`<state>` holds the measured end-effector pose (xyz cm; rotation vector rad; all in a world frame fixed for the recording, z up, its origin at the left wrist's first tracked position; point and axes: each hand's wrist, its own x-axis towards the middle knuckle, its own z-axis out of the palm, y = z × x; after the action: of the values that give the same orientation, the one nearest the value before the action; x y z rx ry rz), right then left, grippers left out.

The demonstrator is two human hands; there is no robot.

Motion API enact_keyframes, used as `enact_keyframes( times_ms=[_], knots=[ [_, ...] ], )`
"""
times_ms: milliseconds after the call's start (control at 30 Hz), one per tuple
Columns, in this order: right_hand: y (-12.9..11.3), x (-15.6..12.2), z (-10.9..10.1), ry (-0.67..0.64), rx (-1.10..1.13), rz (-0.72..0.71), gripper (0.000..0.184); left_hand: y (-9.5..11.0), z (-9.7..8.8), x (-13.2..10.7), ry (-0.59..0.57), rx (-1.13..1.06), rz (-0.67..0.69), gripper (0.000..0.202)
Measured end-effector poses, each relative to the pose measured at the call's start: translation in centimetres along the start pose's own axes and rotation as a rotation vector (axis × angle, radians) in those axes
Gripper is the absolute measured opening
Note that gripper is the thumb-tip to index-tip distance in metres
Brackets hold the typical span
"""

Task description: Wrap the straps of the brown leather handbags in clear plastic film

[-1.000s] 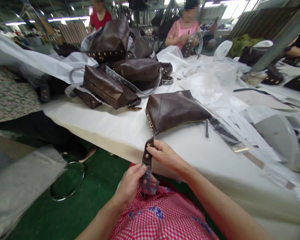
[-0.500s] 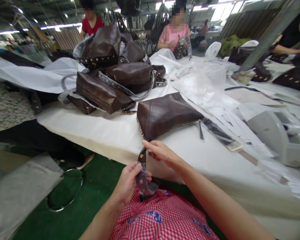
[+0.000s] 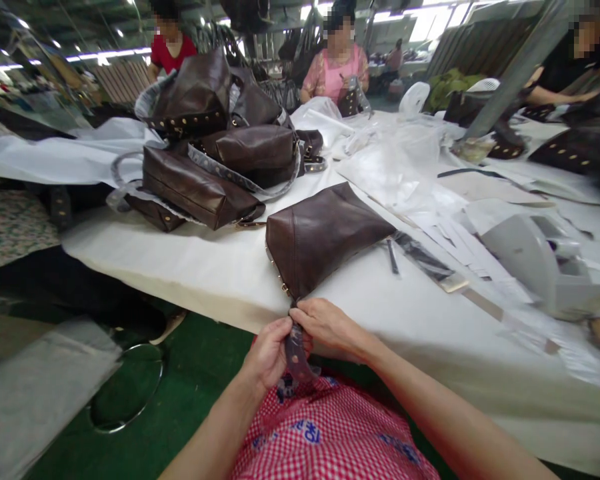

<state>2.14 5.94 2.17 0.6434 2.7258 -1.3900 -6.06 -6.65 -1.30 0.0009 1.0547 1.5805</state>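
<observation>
A dark brown leather handbag [image 3: 325,230] lies on its side at the edge of the white-covered table, with gold studs along its left end. From its near corner a studded strap [image 3: 296,353], partly wrapped in clear film, hangs toward my lap. My left hand [image 3: 270,350] is closed around this strap just below the table edge. Right beside it, my right hand [image 3: 325,323] pinches the upper part of the strap near the bag's corner. The two hands almost touch, and their fingertips partly hide the strap between them.
A pile of brown handbags [image 3: 215,140] with film-wrapped straps stands at the back left. Clear plastic sheets [image 3: 395,160] cover the table's middle. A grey tape dispenser [image 3: 535,260] sits at the right. Co-workers stand across the table, one in a pink apron [image 3: 337,70].
My right hand has come down along the strap and my left hand has risen slightly, so they now meet. The view has shifted a little to the right.
</observation>
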Motion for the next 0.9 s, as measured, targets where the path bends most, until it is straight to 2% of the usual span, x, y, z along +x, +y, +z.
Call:
enact_keyframes(
  times_ms=[67,200,267,367,433,500,600,733,833,900],
  knots=[
    [0.5,0.1,-0.2,-0.040,0.100,0.105,0.048,-0.2,0.2,-0.1,0.026,0.034,-0.008,0.013],
    [1.0,1.6,-0.1,-0.032,0.314,0.297,0.067,-0.1,0.5,-0.6,0.059,0.080,-0.029,0.012],
    [1.1,2.2,0.2,-0.035,0.579,0.355,0.065,0.0,0.5,-0.8,0.063,0.073,-0.034,0.012],
    [1.6,2.5,0.4,-0.061,1.122,0.423,0.058,0.1,0.3,-0.8,0.043,0.054,-0.072,0.012],
    [2.1,2.5,0.2,-0.095,1.353,0.441,0.054,0.3,0.2,-0.7,0.006,0.052,-0.095,0.014],
    [2.4,2.5,0.1,-0.074,1.417,0.440,0.050,0.4,0.3,-0.6,-0.046,0.072,-0.062,0.021],
    [2.4,2.5,0.3,0.033,1.381,0.408,0.045,0.3,0.6,-0.7,-0.053,0.188,0.095,0.035],
    [1.7,2.8,1.2,0.160,1.336,0.373,0.044,-0.6,0.3,-1.3,0.087,0.486,0.322,0.046],
    [1.3,2.9,1.9,0.216,1.354,0.344,0.045,-1.6,-0.5,-1.8,0.232,0.704,0.513,0.064],
    [1.0,2.9,2.2,0.260,1.359,0.337,0.047,-2.3,-0.7,-1.9,0.263,0.772,0.542,0.055]
  ],
)
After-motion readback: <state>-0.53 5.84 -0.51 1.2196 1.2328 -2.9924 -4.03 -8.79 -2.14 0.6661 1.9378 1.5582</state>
